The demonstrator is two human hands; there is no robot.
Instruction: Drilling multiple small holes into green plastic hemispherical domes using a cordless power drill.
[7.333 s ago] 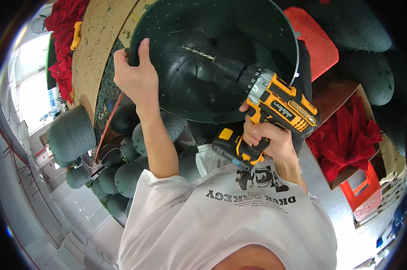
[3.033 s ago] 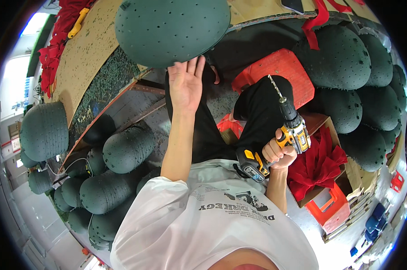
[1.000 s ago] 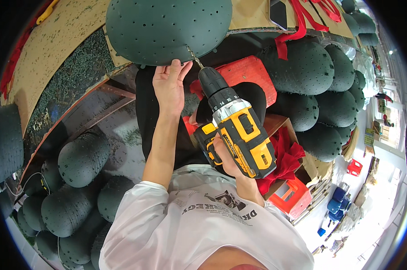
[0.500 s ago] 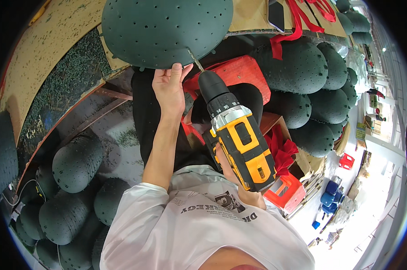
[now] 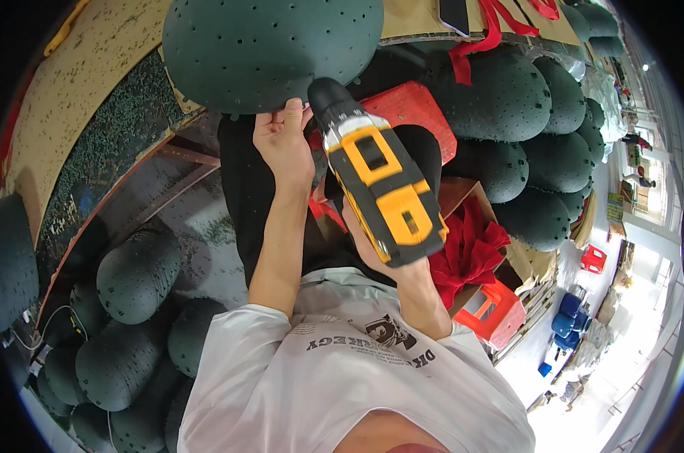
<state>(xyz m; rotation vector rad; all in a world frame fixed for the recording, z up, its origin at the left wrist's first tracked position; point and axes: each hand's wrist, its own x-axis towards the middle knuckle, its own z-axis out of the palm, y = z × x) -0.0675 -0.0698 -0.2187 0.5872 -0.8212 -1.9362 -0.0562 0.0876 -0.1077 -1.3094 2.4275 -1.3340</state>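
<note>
A large dark green dome (image 5: 274, 57), dotted with small holes, is at the top of the view. My left hand (image 5: 284, 147) grips its near edge, thumb on the outside; the other fingertips are partly hidden. A yellow and black cordless drill (image 5: 383, 181) is in my right hand (image 5: 363, 238), whose fingers wrap round the handle, mostly hidden under the drill body. The drill's black chuck is right up against the dome's lower right side, and the bit does not show.
Dark shavings cover part of the curved workbench (image 5: 104, 72) at left. A phone (image 5: 453, 15) and red ribbon (image 5: 494, 30) lie on its top. Green domes are stacked at right (image 5: 500, 98) and lower left (image 5: 138, 275). Close by are a red stool (image 5: 413, 113) and a box of red ribbon (image 5: 474, 241).
My right hand has pushed the drill up and left toward the dome. The bit, visible before, is now out of sight. My left hand keeps its grip on the edge.
</note>
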